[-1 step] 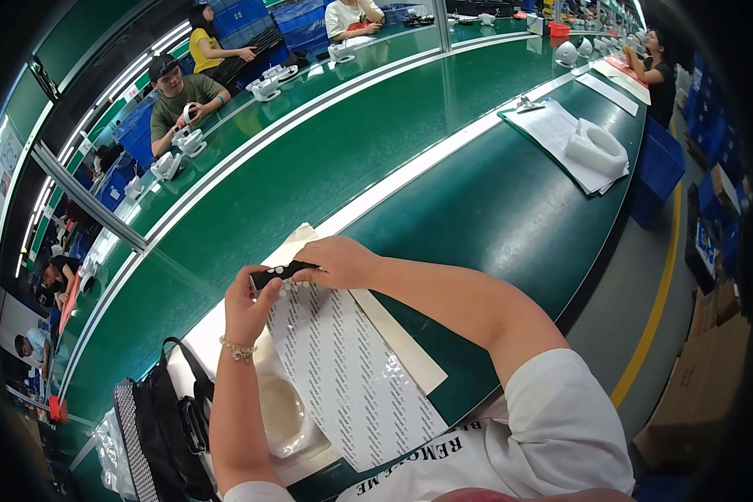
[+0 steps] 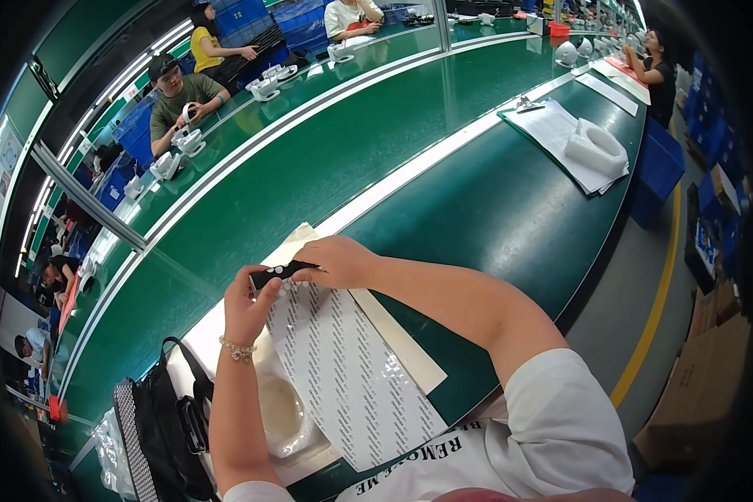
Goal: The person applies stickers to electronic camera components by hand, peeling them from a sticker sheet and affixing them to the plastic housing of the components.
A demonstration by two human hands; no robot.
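Note:
Both of my hands meet over the top end of a white printed sheet [image 2: 356,376]. Between them is a small dark strip-like piece [image 2: 283,272] with a few white round spots on it. My left hand [image 2: 249,303] grips its left end, thumb pressed against the near side. From the right, my right hand [image 2: 340,262] pinches the other end, its fingertips partly hidden. Several small whitish dots show along the sheet's upper edge, just under the fingers. Beneath the sheet lies a cream-coloured board [image 2: 402,343]. Beside my left forearm sits a pale ring-shaped thing [image 2: 283,416], partly covered.
A black bag [image 2: 171,427] stands left of my left forearm. Farther right on the green bench [image 2: 468,217] are a clipboard [image 2: 531,138] and a white foam ring [image 2: 596,149]. A green conveyor belt [image 2: 251,234] runs beyond, with co-workers along its far side.

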